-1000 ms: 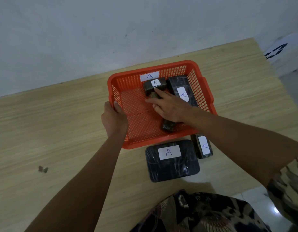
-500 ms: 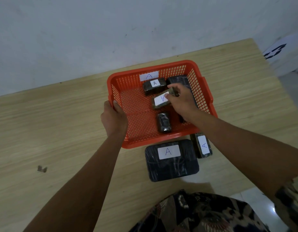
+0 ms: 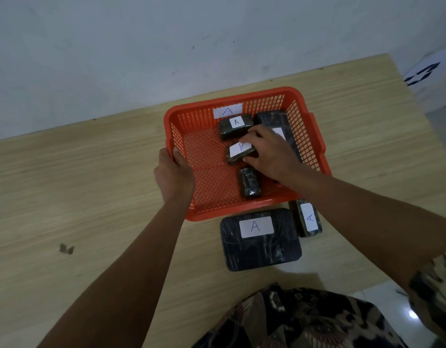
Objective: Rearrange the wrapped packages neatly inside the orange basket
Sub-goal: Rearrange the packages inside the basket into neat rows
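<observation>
Gripping the basket's (image 3: 304, 126) left rim, the left hand (image 3: 173, 177) is closed over the plastic edge — thumb inside the wall, fingers hidden outside it. The basket is set on the desk (image 3: 78, 184) toward its far edge, a white tag marked A fixed to its far wall. One small package (image 3: 238, 153) near the middle of the basket floor is pinched by the right hand (image 3: 272, 154): the fingers are curled around its right end, and its white label is turned up. A second small package (image 3: 234, 126) is seen against the far wall, just beyond the held one. A third, unlabelled on its upper side, lies (image 3: 249, 183) near the basket's near wall. A long package (image 3: 274, 119) is laid along the right wall, largely hidden under the right hand. Outside the basket, at the desk's near edge, a large package (image 3: 260, 239) is placed flat — a narrow package (image 3: 307, 218) rests just beside it on the right, close against the basket's near rim.
</observation>
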Tool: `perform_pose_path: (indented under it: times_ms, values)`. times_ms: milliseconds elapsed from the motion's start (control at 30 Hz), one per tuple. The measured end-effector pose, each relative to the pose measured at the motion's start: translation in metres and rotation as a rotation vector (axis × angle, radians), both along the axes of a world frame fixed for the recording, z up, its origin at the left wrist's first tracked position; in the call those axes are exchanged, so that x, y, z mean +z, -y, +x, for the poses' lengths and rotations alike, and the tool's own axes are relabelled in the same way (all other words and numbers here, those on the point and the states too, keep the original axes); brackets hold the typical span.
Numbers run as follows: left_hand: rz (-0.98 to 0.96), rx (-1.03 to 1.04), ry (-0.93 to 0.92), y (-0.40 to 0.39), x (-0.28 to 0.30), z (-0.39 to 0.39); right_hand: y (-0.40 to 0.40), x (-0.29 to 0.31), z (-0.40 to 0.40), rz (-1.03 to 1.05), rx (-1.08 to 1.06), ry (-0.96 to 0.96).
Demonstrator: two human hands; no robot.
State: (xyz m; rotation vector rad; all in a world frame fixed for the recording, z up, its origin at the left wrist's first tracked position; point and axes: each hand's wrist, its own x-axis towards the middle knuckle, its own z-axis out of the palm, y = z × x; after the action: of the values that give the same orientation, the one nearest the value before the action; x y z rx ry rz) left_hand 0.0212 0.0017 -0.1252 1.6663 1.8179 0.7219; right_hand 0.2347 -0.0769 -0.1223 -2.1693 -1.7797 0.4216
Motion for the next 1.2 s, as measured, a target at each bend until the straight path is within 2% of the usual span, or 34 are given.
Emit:
perform_pose_path:
  times_ms: [67, 433, 567, 733, 800, 900, 1033, 1100, 1200]
  values:
    - [-0.009, 0.000, 0.002, 0.000, 0.000, 0.000, -0.005, 0.002, 0.001, -0.011, 0.027, 0.092]
    - [0.003, -0.007, 0.036, 0.001, 0.000, 0.002, -0.012, -0.008, 0.001, -0.124, 0.038, 0.169]
    - [0.010, -0.005, 0.042, 0.001, 0.001, 0.002, -0.013, -0.008, -0.011, -0.181, 0.003, 0.096]
    - [0.000, 0.007, 0.021, 0.001, 0.000, 0.002, -0.007, -0.003, -0.017, -0.455, -0.063, -0.007]
    - [0.002, 0.000, 0.012, 0.001, 0.001, 0.001, -0.005, 0.002, -0.021, -0.463, -0.154, -0.116]
    - [-0.002, -0.005, 0.019, 0.001, 0.001, 0.001, -0.007, 0.008, -0.031, -0.409, -0.412, -0.390]
    - [-0.015, -0.007, 0.029, 0.001, 0.000, 0.001, -0.019, 0.014, -0.040, -0.373, -0.801, -0.904]
    - [-0.019, -0.003, 0.029, 0.001, 0.001, 0.001, -0.025, 0.018, -0.041, -0.330, -0.928, -1.131]
    - [-0.026, -0.004, 0.032, 0.001, 0.001, 0.001, -0.026, 0.019, -0.042, -0.322, -0.992, -1.258]
